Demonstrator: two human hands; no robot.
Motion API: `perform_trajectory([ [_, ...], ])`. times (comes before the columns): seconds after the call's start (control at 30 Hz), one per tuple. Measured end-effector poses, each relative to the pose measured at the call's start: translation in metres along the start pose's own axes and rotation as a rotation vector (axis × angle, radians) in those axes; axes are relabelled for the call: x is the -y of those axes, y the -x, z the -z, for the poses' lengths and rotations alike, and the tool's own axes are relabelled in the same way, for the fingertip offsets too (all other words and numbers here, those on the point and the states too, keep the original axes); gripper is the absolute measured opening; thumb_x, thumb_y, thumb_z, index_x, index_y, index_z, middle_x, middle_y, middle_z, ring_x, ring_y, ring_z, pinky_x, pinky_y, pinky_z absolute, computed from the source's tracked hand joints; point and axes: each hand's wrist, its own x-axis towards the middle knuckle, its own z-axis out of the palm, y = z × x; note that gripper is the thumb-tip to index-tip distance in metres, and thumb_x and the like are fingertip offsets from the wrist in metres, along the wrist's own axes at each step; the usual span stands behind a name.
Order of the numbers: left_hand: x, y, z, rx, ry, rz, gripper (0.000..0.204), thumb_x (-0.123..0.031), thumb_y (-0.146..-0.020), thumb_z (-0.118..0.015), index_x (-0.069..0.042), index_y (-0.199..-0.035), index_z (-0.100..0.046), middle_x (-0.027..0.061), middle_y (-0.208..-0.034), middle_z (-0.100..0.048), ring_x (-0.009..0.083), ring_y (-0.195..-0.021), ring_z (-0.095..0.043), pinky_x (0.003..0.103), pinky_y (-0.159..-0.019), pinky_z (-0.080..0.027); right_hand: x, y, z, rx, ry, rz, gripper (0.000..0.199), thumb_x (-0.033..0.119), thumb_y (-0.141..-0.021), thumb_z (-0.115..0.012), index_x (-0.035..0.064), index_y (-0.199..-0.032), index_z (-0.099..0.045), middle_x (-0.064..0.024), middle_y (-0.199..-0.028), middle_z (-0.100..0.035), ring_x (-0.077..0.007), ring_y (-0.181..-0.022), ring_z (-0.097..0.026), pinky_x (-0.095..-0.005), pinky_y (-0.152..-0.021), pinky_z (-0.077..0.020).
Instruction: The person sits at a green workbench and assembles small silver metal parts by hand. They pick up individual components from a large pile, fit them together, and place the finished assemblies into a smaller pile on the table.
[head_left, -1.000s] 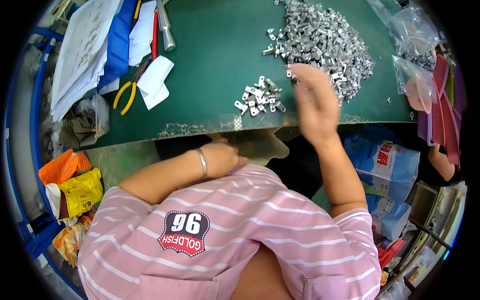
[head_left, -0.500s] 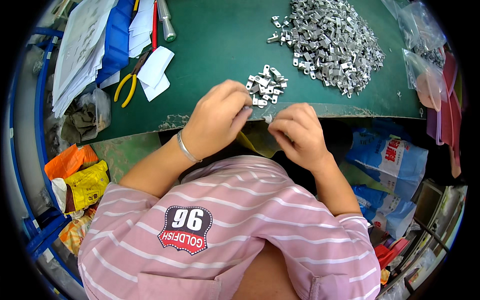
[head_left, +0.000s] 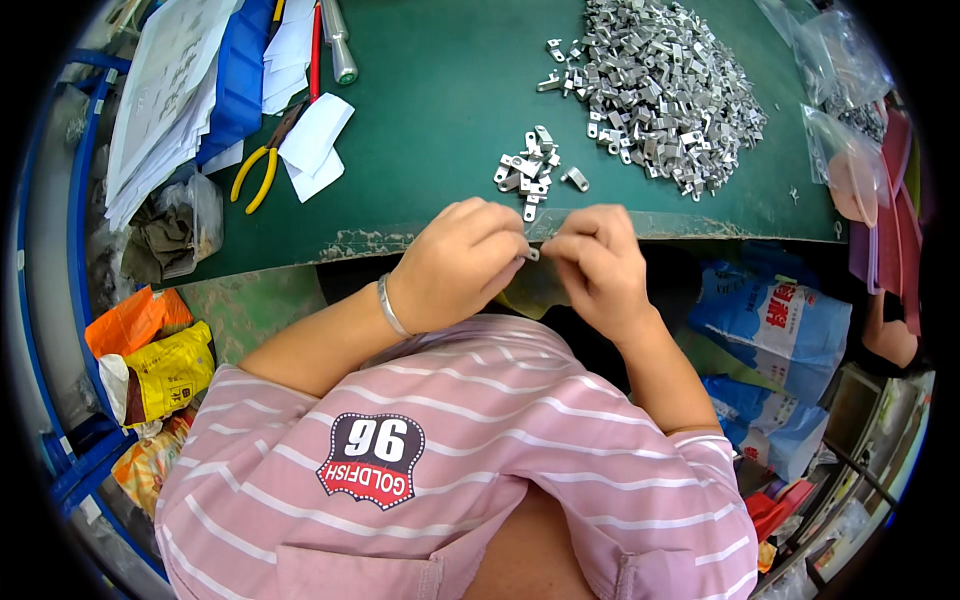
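Observation:
My left hand (head_left: 460, 262) and my right hand (head_left: 598, 266) meet at the near edge of the green table (head_left: 440, 110). Both pinch one small silver metal part (head_left: 531, 254) between their fingertips. A silver bracelet sits on my left wrist. Just beyond the hands lies a small cluster of the same metal parts (head_left: 532, 172). A big heap of these parts (head_left: 665, 88) covers the far right of the table.
Yellow-handled pliers (head_left: 257, 170), white paper slips (head_left: 312, 145), a red pen and stacked papers with a blue folder (head_left: 215, 80) lie at the left. Clear plastic bags (head_left: 845, 90) sit at the right edge. Blue-and-white sacks (head_left: 775, 320) and orange and yellow bags (head_left: 150, 350) are below.
My right hand came back from the big heap to the table edge. My left hand rose from my lap to meet it, and both now pinch one metal part.

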Motion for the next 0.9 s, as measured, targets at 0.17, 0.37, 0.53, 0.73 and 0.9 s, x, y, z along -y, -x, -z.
perform_trajectory([
  [0.17, -0.002, 0.000, 0.001, -0.075, -0.018, 0.040, 0.029, 0.000, -0.074, -0.078, -0.002, -0.098, -0.062, 0.0139, -0.102, -0.061, 0.0321, -0.088, -0.061, 0.040, -0.077, -0.051, 0.004, -0.004, -0.004, -0.051, -0.001, -0.013, 0.022, -0.001, -0.073, -0.075, 0.0041, -0.093, -0.068, -0.0101, -0.095, -0.063, -0.0306, -0.085, -0.059, -0.0398, -0.076, -0.0463],
  [0.37, -0.004, -0.017, -0.005, -0.162, -0.057, 0.214, 0.039, 0.003, -0.078, -0.074, 0.001, -0.113, -0.058, 0.0165, -0.107, -0.057, 0.0307, -0.086, -0.061, 0.035, -0.070, -0.053, -0.001, -0.024, -0.027, -0.226, 0.163, -0.134, 0.026, 0.002, -0.076, -0.077, 0.0058, -0.098, -0.064, -0.0083, -0.100, -0.067, -0.0291, -0.087, -0.061, -0.0387, -0.079, -0.0447],
  [0.53, -0.006, -0.021, -0.003, -0.187, 0.029, 0.328, 0.037, 0.005, -0.079, -0.072, 0.000, -0.113, -0.059, 0.0147, -0.102, -0.057, 0.0299, -0.081, -0.061, 0.036, -0.069, -0.052, 0.005, -0.025, -0.026, -0.224, 0.037, -0.299, 0.025, 0.002, -0.075, -0.077, 0.0065, -0.095, -0.062, -0.0073, -0.092, -0.067, -0.0275, -0.085, -0.062, -0.0384, -0.077, -0.0448],
  [0.73, 0.006, -0.025, -0.004, -0.167, -0.095, 0.238, 0.026, 0.008, -0.079, -0.070, -0.001, -0.103, -0.065, 0.0138, -0.100, -0.057, 0.0293, -0.081, -0.062, 0.036, -0.069, -0.052, 0.004, -0.022, -0.017, -0.157, -0.078, -0.338, 0.023, -0.001, -0.076, -0.073, 0.0057, -0.095, -0.062, -0.0081, -0.092, -0.066, -0.0275, -0.086, -0.062, -0.0383, -0.077, -0.0450],
  [0.9, 0.002, -0.026, -0.001, -0.192, -0.116, 0.230, 0.021, 0.006, -0.080, -0.071, -0.001, -0.098, -0.065, 0.0137, -0.098, -0.057, 0.0274, -0.081, -0.064, 0.034, -0.070, -0.054, -0.011, -0.024, -0.009, -0.247, 0.180, -0.134, 0.022, -0.004, -0.078, -0.070, 0.0042, -0.097, -0.063, -0.0109, -0.097, -0.066, -0.0299, -0.091, -0.061, -0.0396, -0.081, -0.0460],
])
